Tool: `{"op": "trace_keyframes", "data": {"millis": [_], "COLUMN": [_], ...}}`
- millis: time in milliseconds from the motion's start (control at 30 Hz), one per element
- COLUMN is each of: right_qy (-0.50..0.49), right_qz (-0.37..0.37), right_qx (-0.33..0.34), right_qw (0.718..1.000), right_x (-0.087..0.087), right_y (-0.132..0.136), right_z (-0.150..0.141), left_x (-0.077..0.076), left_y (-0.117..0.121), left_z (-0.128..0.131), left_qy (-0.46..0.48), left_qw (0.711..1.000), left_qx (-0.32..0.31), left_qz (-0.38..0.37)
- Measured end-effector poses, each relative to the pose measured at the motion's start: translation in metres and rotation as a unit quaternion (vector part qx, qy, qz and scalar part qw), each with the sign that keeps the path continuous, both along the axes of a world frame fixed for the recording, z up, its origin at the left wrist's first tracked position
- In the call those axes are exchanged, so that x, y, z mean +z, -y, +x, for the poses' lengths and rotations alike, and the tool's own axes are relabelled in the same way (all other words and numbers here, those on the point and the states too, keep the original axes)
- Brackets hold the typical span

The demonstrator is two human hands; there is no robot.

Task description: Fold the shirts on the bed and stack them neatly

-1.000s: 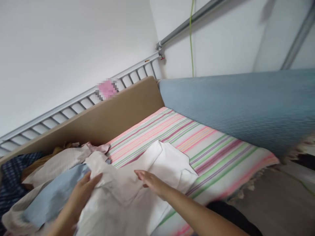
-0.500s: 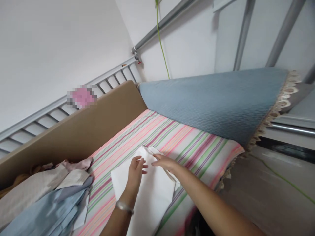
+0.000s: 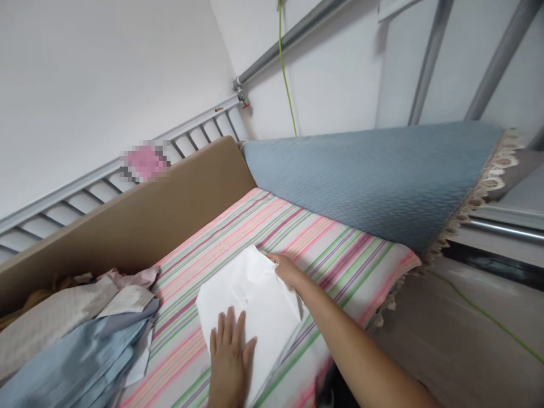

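A white folded garment point(image 3: 255, 300) lies on the striped sheet point(image 3: 208, 283), its exact kind not showing. My left hand point(image 3: 232, 357) rests flat on its lower left part, fingers spread. At the garment's upper right edge, my right hand point(image 3: 284, 269) has its fingers curled around the cloth, with some fingertips hidden there. To the left is a loose pile of clothes, with a light blue garment point(image 3: 80, 351) in front and a cream garment point(image 3: 55, 311) behind it.
A tan headboard point(image 3: 170, 209) runs along the back left, with a white radiator point(image 3: 97, 192) behind it. At the right, a blue quilted cover point(image 3: 352, 175) with lace trim rises beside the sheet. Below lies grey floor point(image 3: 450, 340) with a green cord point(image 3: 488, 317).
The white garment, loosely spread before, is now folded smaller and lies farther from the pile. My left hand has come down flat on it; my right hand has closed at its edge.
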State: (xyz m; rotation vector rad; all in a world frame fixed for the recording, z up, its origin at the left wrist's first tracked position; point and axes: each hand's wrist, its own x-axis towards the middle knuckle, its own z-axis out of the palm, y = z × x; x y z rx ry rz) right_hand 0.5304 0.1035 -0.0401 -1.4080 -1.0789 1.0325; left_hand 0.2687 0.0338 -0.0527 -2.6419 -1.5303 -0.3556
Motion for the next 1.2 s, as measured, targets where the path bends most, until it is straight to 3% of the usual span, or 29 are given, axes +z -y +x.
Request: {"op": "trace_keyframes", "data": {"millis": [133,300,367,433,533,600,667,733,833,1000,1133,1200], "right_qy": [0.017,0.112,0.208,0.334,0.422,0.428,0.431,0.443,0.47,0.504,0.528,0.54], "right_qz": [0.009,-0.044,-0.046,-0.01,0.096,0.118,0.065,-0.004,-0.04,-0.071,-0.066,-0.057], "right_qx": [0.0,-0.039,-0.078,-0.1,-0.016,0.053,0.077,0.061,0.018,-0.046,-0.06,-0.065], "right_qw": [1.0,0.992,0.974,0.937,0.901,0.895,0.897,0.894,0.882,0.859,0.844,0.837], "right_x": [0.002,0.017,0.032,0.047,0.055,0.046,0.027,0.007,-0.015,-0.023,-0.027,-0.029], "right_y": [0.001,0.012,0.023,0.037,0.055,0.056,0.051,0.042,0.036,0.039,0.038,0.038], "right_z": [0.005,0.014,0.009,-0.007,-0.047,-0.068,-0.074,-0.065,-0.04,-0.024,-0.027,-0.028], "left_x": [0.007,0.011,0.018,0.028,0.036,0.032,0.022,0.009,-0.004,-0.005,-0.002,-0.003], "left_y": [0.009,0.014,0.003,-0.015,-0.049,-0.068,-0.08,-0.085,-0.086,-0.087,-0.082,-0.069], "left_z": [0.012,0.011,0.002,-0.007,-0.014,-0.011,-0.007,-0.006,-0.007,-0.007,-0.014,-0.024], "left_qy": [-0.029,-0.032,-0.012,0.015,0.023,0.0,-0.018,-0.017,-0.003,0.028,0.147,0.289], "left_qw": [0.999,0.996,0.997,0.999,1.0,1.0,0.999,0.996,0.994,0.993,0.98,0.941], "left_qx": [-0.036,-0.043,-0.04,-0.024,0.006,0.02,0.04,0.064,0.073,0.075,0.097,0.15], "left_qz": [-0.005,-0.065,-0.068,-0.042,-0.004,-0.009,-0.032,-0.059,-0.077,-0.087,-0.088,-0.088]}}
